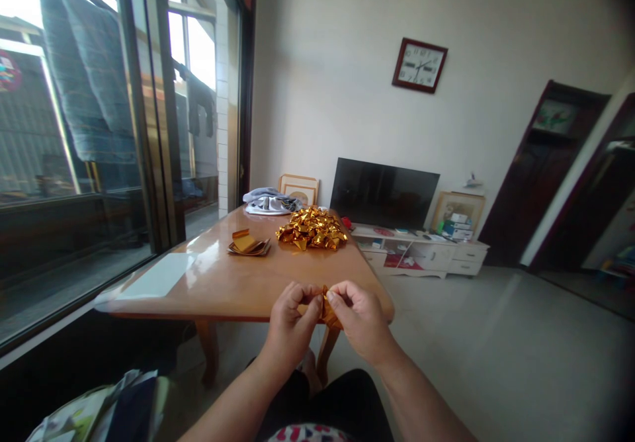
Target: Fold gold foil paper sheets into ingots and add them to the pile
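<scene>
Between both hands, just above the lap, sits a small gold foil piece (327, 311), pinched from either side: left hand (290, 319) closed w/ thumb and forefinger on its left edge, right hand (360, 316) closed likewise on its right edge, fingertips nearly touching. Judged step: folding/creasing one foil sheet into shape, mid-fold; foil is mostly hidden by the fingers, so fold stage can't be told exactly. Next move, as judged, calls for a firm pinch along the crease w/o tearing thin foil, both hands staying close. Beyond the hands, the wooden table (238, 283) edge lies just ahead. Further out and left of the left hand: a stack of flat gold sheets (249, 243). Ahead, approx. centre: a pile of finished gold folded pieces (311, 228). Past that, folded cloth (270, 200) at the far table end. Far right of the right hand: TV (383, 194) on a low white cabinet (421, 251). Wall clock (419, 65) above; numerals too small to read. No brand, label or other writing legible.
</scene>
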A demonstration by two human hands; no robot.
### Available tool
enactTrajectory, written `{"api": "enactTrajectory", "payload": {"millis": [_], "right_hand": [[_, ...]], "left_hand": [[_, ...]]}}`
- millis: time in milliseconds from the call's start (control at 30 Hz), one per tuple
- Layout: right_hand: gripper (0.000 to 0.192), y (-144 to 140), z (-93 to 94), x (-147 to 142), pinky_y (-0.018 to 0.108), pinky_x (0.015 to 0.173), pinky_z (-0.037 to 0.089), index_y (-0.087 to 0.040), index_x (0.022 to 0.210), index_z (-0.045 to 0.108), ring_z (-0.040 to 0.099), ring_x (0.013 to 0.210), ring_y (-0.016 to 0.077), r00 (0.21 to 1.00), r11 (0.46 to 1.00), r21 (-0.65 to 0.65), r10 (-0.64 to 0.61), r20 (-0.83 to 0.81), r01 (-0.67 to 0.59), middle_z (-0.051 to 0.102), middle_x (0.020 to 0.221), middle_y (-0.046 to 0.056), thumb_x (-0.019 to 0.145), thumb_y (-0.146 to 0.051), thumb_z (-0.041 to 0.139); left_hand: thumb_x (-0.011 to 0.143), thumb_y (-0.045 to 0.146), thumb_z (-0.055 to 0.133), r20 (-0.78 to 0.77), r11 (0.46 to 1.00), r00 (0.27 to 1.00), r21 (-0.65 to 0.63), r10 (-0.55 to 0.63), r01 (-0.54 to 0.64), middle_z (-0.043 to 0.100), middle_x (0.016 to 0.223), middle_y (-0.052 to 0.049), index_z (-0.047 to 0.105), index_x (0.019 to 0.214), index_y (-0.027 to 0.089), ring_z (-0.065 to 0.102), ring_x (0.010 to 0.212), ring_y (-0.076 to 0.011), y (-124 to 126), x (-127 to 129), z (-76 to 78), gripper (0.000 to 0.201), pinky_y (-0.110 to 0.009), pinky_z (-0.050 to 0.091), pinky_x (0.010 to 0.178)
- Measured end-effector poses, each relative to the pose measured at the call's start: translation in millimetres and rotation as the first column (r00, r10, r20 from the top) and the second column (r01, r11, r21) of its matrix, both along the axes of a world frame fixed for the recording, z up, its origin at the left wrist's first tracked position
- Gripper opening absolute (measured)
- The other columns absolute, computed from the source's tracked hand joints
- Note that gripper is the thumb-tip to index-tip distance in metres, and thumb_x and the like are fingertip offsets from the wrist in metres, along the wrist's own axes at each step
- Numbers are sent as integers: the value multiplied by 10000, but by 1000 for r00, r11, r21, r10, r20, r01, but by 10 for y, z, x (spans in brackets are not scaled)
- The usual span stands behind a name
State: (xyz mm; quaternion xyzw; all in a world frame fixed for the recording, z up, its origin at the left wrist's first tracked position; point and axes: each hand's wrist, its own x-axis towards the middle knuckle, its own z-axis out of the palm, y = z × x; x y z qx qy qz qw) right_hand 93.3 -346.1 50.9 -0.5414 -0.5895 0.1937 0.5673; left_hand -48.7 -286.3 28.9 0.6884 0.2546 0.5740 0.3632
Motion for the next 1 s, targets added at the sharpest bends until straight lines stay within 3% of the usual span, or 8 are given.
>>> {"api": "enactTrajectory", "payload": {"millis": [200, 433, 667, 833, 1000], "right_hand": [[214, -14, -1, -13, 249, 590, 453, -204, 804, 615, 588, 651, 161, 990, 997, 59, -62, 128, 55, 637, 711, 17, 925, -370, 555], [202, -53, 47, -28, 260, 610, 439, -214, 781, 618, 592, 638, 163, 967, 993, 95, -98, 237, 77, 646, 677, 11, 931, -326, 543], [201, -66, 72, -37, 257, 598, 417, -214, 756, 620, 588, 627, 156, 954, 991, 106, -113, 277, 87, 654, 667, 8, 926, -296, 550], [219, -54, 50, -40, 247, 577, 422, -204, 754, 613, 570, 605, 145, 976, 997, 60, -66, 209, 54, 636, 658, 4, 920, -338, 562], [241, -29, 7, 2, 224, 546, 416, -176, 807, 620, 536, 598, 125, 998, 992, -112, 64, 13, -62, 599, 660, -10, 901, -394, 584]], "left_hand": [[840, 341, 681, 24, 990, 996, -112, -83, 85, 653, 797, -39, 707, 862, 177, 598, 769, -183, 50, 17, -37, 168, -286, 465, 733], [832, 399, 694, 159, 914, 950, -269, -270, 305, 656, 765, -30, 663, 875, 158, 592, 705, -162, 90, 38, -99, 246, -269, 461, 667], [850, 417, 682, 186, 880, 932, -313, -312, 358, 628, 724, -17, 626, 833, 149, 573, 679, -146, 30, 35, -31, 275, -255, 439, 640], [855, 423, 677, 179, 885, 936, -311, -304, 347, 598, 720, -1, 616, 820, 153, 539, 678, -133, 29, 18, -4, 280, -246, 425, 645], [874, 398, 654, 166, 887, 941, -318, -296, 335, 574, 728, 4, 603, 819, 152, 507, 696, -127, 47, 16, -13, 257, -235, 410, 653]]}}
